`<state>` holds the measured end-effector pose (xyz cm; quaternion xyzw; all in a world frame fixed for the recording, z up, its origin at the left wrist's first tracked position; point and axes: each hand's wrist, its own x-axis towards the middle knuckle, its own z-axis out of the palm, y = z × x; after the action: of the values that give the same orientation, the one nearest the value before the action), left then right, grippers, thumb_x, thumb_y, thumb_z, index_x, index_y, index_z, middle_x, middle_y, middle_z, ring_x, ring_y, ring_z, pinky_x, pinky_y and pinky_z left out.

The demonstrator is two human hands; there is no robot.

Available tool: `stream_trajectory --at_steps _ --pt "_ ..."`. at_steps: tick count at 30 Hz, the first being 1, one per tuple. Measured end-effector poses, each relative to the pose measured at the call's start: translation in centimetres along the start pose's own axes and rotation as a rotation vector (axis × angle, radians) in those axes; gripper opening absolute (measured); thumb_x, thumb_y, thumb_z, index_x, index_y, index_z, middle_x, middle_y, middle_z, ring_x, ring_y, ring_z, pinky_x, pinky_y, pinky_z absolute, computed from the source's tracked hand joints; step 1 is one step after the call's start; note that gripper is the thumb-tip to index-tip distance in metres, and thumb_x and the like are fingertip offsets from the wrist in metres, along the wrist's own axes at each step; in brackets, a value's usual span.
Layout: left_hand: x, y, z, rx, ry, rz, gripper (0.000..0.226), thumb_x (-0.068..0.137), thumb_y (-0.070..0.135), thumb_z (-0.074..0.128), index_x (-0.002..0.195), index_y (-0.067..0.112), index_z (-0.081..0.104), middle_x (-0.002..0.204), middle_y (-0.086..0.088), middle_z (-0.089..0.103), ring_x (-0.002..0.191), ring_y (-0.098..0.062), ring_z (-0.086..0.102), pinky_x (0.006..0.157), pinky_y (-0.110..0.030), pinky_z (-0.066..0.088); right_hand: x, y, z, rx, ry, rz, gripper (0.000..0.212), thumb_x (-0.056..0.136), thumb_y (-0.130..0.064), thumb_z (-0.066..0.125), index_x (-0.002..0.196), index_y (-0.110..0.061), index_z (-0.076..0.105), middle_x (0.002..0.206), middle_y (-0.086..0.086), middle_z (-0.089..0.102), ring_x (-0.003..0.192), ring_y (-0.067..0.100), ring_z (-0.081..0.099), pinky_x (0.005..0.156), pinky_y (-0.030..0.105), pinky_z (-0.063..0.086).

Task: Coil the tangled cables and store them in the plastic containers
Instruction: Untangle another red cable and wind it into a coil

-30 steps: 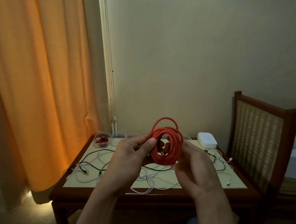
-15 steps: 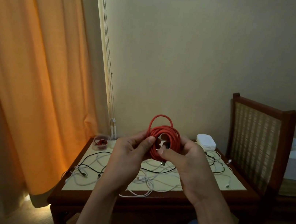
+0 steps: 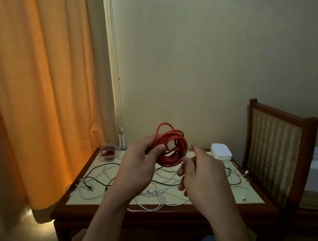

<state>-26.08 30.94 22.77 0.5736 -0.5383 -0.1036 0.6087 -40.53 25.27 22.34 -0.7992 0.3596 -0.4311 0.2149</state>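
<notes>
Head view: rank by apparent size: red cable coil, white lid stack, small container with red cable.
1. red cable coil, though held nearer the camera, which inflates it.
2. white lid stack.
3. small container, close to the stack; that order is unsure.

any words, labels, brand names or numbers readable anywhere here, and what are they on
None: no readable text shows anywhere in the head view.
Stack of white plastic lids: plain, no print visible.
Small clear plastic container holding a red cable: no label visible.
Coiled red cable held in the left hand: no marking readable.
White cable connectors on the wooden table: too small to show any markings.
</notes>
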Motion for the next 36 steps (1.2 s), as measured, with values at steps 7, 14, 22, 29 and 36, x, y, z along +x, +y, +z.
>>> stream_trajectory --at_steps 7,14,22,29,36 --pt "0.2 -1.2 -1.5 -0.104 0.087 -0.111 0.021 0.105 0.019 0.054 0.113 0.024 0.072 0.096 0.002 0.077 0.099 -0.014 0.073 0.100 -0.045 0.056 0.7 2.0 -1.0 -0.048 0.207 -0.220 0.023 0.101 -0.012 0.049 0.110 -0.016 0.071 0.091 -0.011 0.059 0.091 -0.003 0.054 0.073 0.005 0.037" --pt "0.0 -1.3 -1.1 -0.137 0.057 -0.120 0.022 0.106 0.017 0.051 0.111 0.014 0.072 0.096 -0.004 0.078 0.097 -0.017 0.074 0.096 -0.044 0.059 0.9 3.3 -0.8 0.087 0.183 -0.200 0.029 0.105 -0.036 0.047 0.087 -0.024 0.066 0.079 -0.016 0.060 0.080 0.002 0.058 0.063 0.012 0.037" --pt "0.0 -1.4 -1.3 -0.160 0.007 -0.112 0.028 0.106 0.017 0.051 0.129 0.017 0.066 0.106 0.000 0.078 0.105 -0.014 0.073 0.094 -0.033 0.057 1.0 3.7 -1.1 -0.201 -0.062 -0.306 0.020 0.095 -0.040 0.064 0.112 -0.044 0.073 0.087 -0.026 0.071 0.087 0.000 0.062 0.091 0.046 0.046" --pt "0.1 -1.9 -2.2 -0.303 0.004 -0.147 0.023 0.104 0.012 0.052 0.120 0.011 0.069 0.094 -0.003 0.076 0.102 -0.025 0.073 0.094 -0.039 0.059 2.5 4.3 -0.8 -0.327 0.497 -0.234 0.015 0.091 -0.025 0.068 0.103 -0.024 0.076 0.106 -0.004 0.064 0.106 0.021 0.047 0.092 0.037 0.023" --pt "0.1 -2.4 -2.3 -0.437 -0.055 -0.204 0.024 0.104 0.011 0.051 0.112 0.007 0.073 0.095 -0.009 0.073 0.103 -0.028 0.071 0.096 -0.047 0.057 3.9 5.2 -0.1 -0.144 0.440 -0.234 0.013 0.086 -0.016 0.077 0.098 -0.020 0.080 0.086 -0.005 0.066 0.084 0.016 0.058 0.077 0.043 0.050"
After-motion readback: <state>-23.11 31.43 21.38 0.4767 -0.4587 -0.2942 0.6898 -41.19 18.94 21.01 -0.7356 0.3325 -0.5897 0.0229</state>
